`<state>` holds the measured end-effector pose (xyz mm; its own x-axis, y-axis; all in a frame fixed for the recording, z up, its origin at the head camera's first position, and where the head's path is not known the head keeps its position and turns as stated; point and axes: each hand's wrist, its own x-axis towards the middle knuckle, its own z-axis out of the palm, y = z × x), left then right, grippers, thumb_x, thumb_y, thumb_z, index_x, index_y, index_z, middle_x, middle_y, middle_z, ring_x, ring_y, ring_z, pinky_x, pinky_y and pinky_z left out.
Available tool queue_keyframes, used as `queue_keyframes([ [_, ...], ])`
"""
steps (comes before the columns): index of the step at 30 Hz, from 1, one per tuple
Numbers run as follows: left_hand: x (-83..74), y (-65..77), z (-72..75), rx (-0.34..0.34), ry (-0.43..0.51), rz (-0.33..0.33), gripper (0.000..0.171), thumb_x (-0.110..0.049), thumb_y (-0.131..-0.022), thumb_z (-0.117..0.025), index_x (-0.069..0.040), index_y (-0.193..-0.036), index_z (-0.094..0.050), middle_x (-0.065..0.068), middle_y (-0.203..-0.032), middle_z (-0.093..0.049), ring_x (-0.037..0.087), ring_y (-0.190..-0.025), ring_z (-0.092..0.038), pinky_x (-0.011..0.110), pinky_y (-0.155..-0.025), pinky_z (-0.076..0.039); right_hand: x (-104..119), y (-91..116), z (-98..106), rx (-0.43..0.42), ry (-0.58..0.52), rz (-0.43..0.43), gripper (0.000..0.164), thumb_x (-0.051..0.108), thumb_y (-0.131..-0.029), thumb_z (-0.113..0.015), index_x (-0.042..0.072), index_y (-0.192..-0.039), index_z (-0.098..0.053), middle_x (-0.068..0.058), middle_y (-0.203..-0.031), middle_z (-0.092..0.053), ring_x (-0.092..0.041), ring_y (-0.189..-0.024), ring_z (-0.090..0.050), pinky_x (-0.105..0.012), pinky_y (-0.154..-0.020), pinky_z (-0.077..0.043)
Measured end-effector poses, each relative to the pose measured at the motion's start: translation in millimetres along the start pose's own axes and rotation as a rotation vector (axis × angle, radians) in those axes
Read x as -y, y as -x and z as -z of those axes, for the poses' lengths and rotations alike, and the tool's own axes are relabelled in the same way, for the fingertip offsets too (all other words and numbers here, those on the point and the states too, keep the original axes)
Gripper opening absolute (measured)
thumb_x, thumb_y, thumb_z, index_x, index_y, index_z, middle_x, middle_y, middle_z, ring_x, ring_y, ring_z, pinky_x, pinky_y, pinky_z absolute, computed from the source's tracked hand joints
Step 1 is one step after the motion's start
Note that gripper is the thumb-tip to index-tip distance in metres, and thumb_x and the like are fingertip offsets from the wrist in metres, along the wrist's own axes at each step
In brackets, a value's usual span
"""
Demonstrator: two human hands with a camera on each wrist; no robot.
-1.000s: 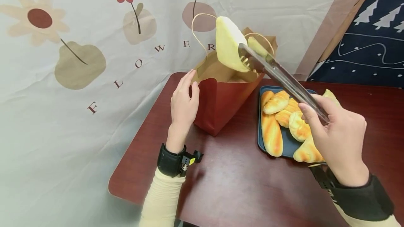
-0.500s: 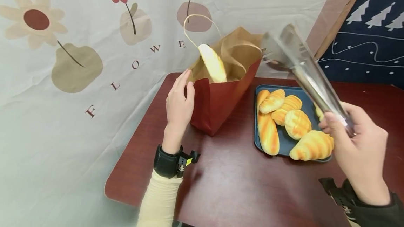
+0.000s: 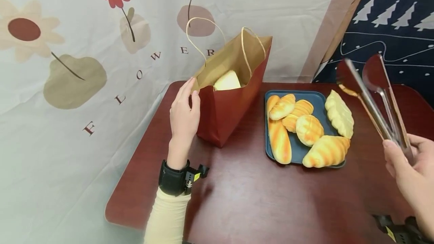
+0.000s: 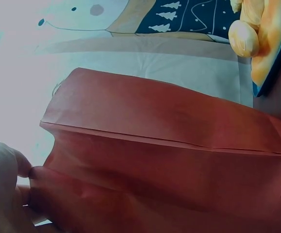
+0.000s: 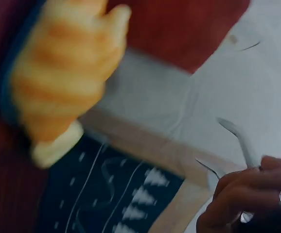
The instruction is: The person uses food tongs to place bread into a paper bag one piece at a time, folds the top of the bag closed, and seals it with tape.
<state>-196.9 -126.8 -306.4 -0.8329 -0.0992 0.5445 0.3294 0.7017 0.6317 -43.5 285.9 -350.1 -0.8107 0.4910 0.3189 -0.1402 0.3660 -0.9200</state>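
Head: left hand (image 3: pixel 184 112), fingers nearly straight, touches red paper bag (image 3: pixel 234 110), pale bread (image 3: pixel 228 81) inside; right hand (image 3: pixel 411 168) grips spread metal tongs (image 3: pixel 375 114). Judged between transfers; next calls for aiming at golden breads (image 3: pixel 327 151) on blue tray (image 3: pixel 319 105). Left wrist: fingers (image 4: pixel 23 165) meet bag edge. Right wrist: tongs hold nothing.

Bagged bread (image 3: pixel 228 81) partly hidden, right hand (image 3: pixel 416 174) cropped
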Motion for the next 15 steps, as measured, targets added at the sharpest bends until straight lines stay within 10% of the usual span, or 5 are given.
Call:
queue_keyframes([
  [4, 0.0, 0.1, 0.5, 0.003, 0.0, 0.004, 0.042, -0.031, -0.099, -0.038, -0.026, -0.139, -0.051, -0.013, -0.143, -0.049, 0.009, -0.13, -0.049, 0.044, -0.099, -0.045, -12, 3, 10, -0.027, 0.398, -0.067, 0.032, 0.014, -0.093, -0.055, 0.012, -0.123, -0.044, 0.015, -0.067, -0.047, 0.011, -0.047, -0.034, -0.011, -0.041, -0.028],
  [9, -0.9, 0.3, 0.3, 0.012, 0.006, 0.004, 0.042, -0.031, -0.099, -0.038, -0.025, -0.139, -0.05, -0.013, -0.143, -0.049, 0.009, -0.13, -0.05, 0.044, -0.099, -0.045, -25, 6, 17, 0.09, 0.708, -0.044, 0.06, 0.029, -0.094, -0.055, -0.015, -0.132, -0.038, -0.037, -0.087, -0.053, 0.012, -0.055, -0.036, -0.013, -0.044, -0.026],
  [15, -1.1, -0.1, 0.4, 0.008, 0.004, 0.008, 0.042, -0.031, -0.099, -0.038, -0.025, -0.139, -0.051, -0.013, -0.143, -0.049, 0.009, -0.13, -0.05, 0.044, -0.099, -0.045, -37, 2, 16, 0.169, 0.881, -0.07, 0.07, 0.042, -0.095, -0.052, -0.014, -0.134, -0.037, -0.038, -0.096, -0.057, -0.047, -0.073, -0.058, -0.05, -0.06, -0.042],
])
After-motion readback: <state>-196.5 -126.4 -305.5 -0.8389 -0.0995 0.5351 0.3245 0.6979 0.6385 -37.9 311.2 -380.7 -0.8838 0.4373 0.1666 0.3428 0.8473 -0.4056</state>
